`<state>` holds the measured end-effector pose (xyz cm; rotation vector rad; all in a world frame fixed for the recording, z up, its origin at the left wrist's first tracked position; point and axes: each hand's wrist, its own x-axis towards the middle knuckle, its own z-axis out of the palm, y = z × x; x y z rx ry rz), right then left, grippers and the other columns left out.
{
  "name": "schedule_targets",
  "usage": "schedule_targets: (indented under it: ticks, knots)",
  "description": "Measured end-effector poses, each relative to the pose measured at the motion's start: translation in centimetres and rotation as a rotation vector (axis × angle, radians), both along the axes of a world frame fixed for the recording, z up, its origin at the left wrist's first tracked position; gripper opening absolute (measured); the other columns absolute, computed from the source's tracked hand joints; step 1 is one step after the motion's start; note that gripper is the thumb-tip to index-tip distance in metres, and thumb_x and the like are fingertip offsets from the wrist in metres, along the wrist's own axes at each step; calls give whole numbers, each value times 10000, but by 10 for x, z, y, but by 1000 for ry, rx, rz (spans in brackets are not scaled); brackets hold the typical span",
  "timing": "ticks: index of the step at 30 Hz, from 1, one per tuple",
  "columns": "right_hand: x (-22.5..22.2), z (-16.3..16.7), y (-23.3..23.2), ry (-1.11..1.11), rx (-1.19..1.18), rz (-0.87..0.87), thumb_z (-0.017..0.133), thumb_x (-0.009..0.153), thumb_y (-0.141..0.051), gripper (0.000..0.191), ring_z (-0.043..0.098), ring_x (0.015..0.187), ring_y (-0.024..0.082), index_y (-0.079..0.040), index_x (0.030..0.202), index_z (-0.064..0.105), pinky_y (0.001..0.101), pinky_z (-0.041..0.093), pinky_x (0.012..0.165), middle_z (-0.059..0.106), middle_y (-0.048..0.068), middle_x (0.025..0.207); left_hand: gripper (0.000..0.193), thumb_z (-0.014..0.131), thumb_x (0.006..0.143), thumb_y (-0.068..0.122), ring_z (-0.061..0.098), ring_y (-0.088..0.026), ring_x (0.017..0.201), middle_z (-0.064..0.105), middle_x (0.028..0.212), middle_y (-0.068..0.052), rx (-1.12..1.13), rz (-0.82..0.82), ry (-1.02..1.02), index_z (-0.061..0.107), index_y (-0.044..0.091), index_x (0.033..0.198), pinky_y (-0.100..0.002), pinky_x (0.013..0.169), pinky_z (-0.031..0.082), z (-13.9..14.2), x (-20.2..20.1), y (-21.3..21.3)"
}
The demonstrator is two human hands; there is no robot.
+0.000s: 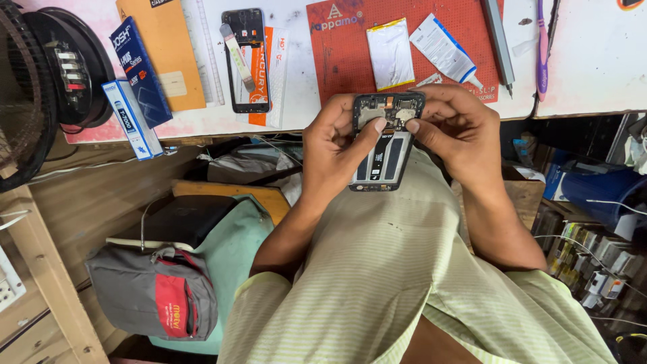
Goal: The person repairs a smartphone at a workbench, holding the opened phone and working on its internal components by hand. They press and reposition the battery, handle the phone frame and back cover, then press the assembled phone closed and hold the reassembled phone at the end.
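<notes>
— What's on the bench (593,61)?

— A red mat (344,54) with a silver battery (390,54) and a white tube (443,48) on it. Left of the mat lies a second phone (246,61), then blue boxes (138,87).

— And the opened phone (386,141)?

— Held up just below the bench edge, over the lap, back cover off.

— The hands?

— Left hand (333,152) grips its left side, fingers curled, thumb pressing the upper board. Right hand (458,128) holds the right side, fingertip (412,126) pinching beside the left thumb.

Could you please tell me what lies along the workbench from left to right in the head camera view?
Black fan → blue boxes → phone back cover → silver battery → white glue tube → pink toothbrush.
</notes>
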<state>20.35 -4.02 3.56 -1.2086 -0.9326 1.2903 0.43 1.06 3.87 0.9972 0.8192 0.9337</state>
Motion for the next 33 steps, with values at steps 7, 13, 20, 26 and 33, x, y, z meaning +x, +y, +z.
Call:
schedule_targets:
  ticks: [7,13,20,26,33]
  knots:
    - [0,1,-4,9,-4,30,668,991,143,393,686,1096,119,71,1365,573,253,559,949,725,114,1183,171,683,1046,25,670,-67,955,735,1063,-81,-26,-6,-51,598,-36,1182,-222,824,545,-2,-3,0]
    - [7,0,-1,48,-35,55,580,1058,108,357,701,1006,128,80,1413,585,253,561,885,741,123,1176,145,679,1045,14,670,-74,974,726,1067,-74,-18,15,-94,592,-24,1154,-230,858,545,-5,-4,2]
    - [2,13,-1,30,21,189,662,924,172,705,652,1167,151,31,1562,399,284,543,1017,653,123,1310,133,679,1044,-10,663,-62,932,724,1028,-72,18,39,-57,580,-21,1133,-216,806,534,-4,-4,3]
    - [-7,15,1,-16,26,188,652,926,204,783,626,1180,149,12,1617,337,287,531,1027,618,115,1311,139,677,1040,-6,674,-53,912,733,1020,-77,30,41,-37,575,-18,1133,-209,770,541,-3,-4,5]
    - [-5,15,-4,-43,-18,149,603,974,182,692,636,1174,133,5,1604,379,251,513,1013,659,108,1294,139,678,1043,-3,681,-55,917,732,1020,-72,26,38,-48,570,-12,1131,-208,775,545,-3,-4,4]
